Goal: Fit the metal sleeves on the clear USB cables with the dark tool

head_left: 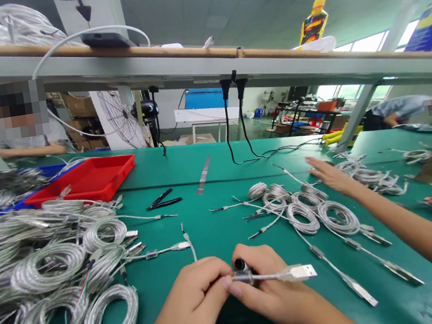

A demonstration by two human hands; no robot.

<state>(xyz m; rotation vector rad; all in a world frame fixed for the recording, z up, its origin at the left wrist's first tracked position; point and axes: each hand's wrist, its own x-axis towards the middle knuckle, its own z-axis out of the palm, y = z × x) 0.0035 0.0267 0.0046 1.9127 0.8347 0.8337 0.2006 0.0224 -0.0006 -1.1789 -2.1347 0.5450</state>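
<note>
At six o'clock, the left hand (185, 308) and right hand (269, 289) are curled closed on what looks like a black plastic sleeve (240, 269) (mostly hidden) on a clear USB cable (263, 276). Its USB-A plug (296, 273) points toward three o'clock: light and stiff, best held by its housing. Coiled cables (49, 268) lie at nine o'clock.

The USB cable (257, 277) has a clear, glossy plastic sheath over silvery braided wire, and its plug (297, 272) pairs frosted plastic with a metal shell. The black end piece (239, 264) looks matt. The coiled cables (49, 268) share that shiny sheen. The green desk (217, 221) is smooth with a soft gloss, the red plastic tray (81, 182) is shiny, and the wooden rail (142, 51) is smooth and pale on a grey painted metal shelf (169, 68).
</note>
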